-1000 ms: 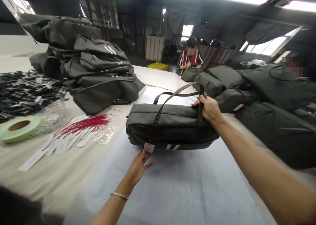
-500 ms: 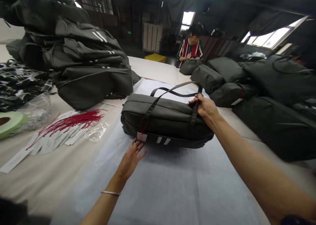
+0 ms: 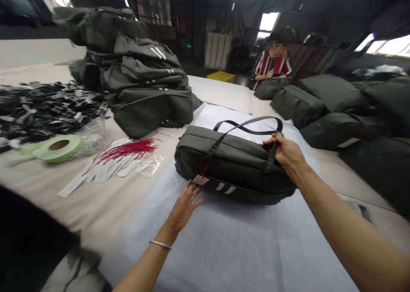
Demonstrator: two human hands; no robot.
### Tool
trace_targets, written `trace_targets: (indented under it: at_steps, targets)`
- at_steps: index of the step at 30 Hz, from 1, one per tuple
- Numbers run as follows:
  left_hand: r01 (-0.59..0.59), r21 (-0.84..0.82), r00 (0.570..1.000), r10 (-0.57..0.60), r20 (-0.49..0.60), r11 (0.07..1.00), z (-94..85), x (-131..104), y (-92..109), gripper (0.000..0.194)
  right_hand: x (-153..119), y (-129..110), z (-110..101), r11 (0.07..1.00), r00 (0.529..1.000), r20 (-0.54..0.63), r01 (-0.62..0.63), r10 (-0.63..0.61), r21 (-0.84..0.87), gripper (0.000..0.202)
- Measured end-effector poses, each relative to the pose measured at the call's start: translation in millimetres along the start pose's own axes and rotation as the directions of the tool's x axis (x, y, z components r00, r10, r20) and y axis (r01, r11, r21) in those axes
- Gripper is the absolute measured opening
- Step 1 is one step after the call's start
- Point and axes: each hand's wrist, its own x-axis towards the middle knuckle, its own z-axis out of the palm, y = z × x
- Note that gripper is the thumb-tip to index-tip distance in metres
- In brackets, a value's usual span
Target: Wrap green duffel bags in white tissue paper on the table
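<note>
A dark green duffel bag (image 3: 233, 161) rests in front of me on a white sheet (image 3: 237, 245), with two short white stripes low on its near side. My right hand (image 3: 288, 154) is closed round its handle strap (image 3: 270, 159) at the right end. The straps loop up above the bag. From the left strap hangs a white tag (image 3: 200, 180) on a red cord. Just below that tag is my left hand (image 3: 185, 204), fingers spread and tips at the tag's lower edge; whether they touch it I cannot tell.
Left lie white tags with red strings (image 3: 118, 159), a green tape roll (image 3: 60, 148) and a heap of dark straps (image 3: 48, 108). Dark green bags (image 3: 153, 108) are stacked behind them; more bags (image 3: 297, 106) stand right. Across the table is a person in a striped top (image 3: 272, 67).
The view has swung left, so everything appears further right. My right hand keeps its hold on the strap, and my left hand stays by the tag with little change.
</note>
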Motion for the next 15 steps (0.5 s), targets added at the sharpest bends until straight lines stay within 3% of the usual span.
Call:
trace_targets:
  at_steps: [3, 6, 11, 15]
  targets:
    - [0.012, 0.041, 1.0, -0.013, 0.025, 0.999, -5.5, -1, -4, 0.07, -5, 11, -2, 0.999, 0.999, -0.012, -0.035, 0.035, -0.005, 0.032]
    - [-0.015, 0.143, 1.0, 0.013, 0.018, 0.99, -14.5, 3, -5, 0.075, 10, 24, -14, 0.997, 0.999, 0.009, -0.042, 0.043, -0.069, 0.028]
    - [-0.049, 0.338, 0.974, 0.12, -0.19, 0.94, -43.2, 9, 10, 0.068, 49, 45, -36, 0.962, 0.998, 0.07, 0.027, -0.008, -0.271, 0.016]
    - [-0.076, 0.378, 0.921, 0.211, -0.328, 0.923, -69.9, 15, 36, 0.057, 43, 46, -30, 0.957, 0.995, 0.073, 0.09, -0.072, -0.277, 0.016]
